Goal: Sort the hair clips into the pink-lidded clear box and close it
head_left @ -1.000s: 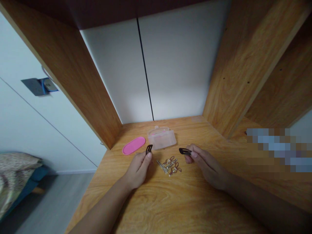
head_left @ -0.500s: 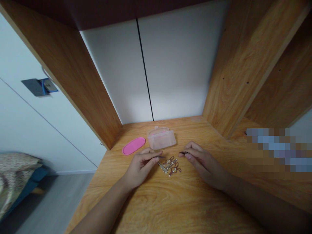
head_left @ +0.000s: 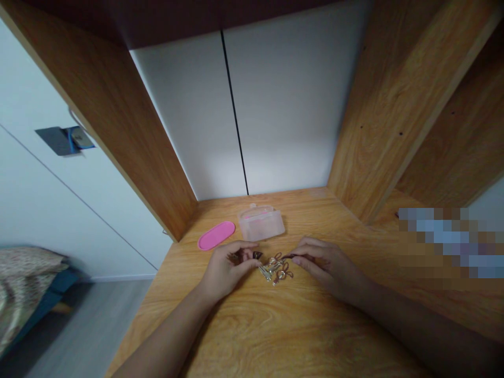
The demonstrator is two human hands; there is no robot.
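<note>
A small pile of shiny gold metal hair clips (head_left: 266,273) with brown flower- or bow-shaped outlines (head_left: 284,272) lies on the wooden table between my hands. To its left is my left hand (head_left: 232,265), thumb and fingers curled round a small dark brown clip (head_left: 257,255); its exact shape is unclear. From the right, my right hand (head_left: 325,262) pinches a thin dark brown hair clip (head_left: 289,256) between thumb and fingers, its tip at the pile's edge. Behind the pile stands a translucent plastic box (head_left: 262,227) with something pink inside.
A pink oval tray or lid (head_left: 216,235) lies left of the box. Wooden side panels (head_left: 378,115) and a white back wall (head_left: 275,115) enclose the table (head_left: 244,336). A blurred-out patch (head_left: 449,241) covers the right side. Patterned fabric (head_left: 27,283) shows at far left.
My right hand has moved left and slightly down, bringing its clip to the pile. My left hand's fingers have parted a little, with a dark clip now showing between them.
</note>
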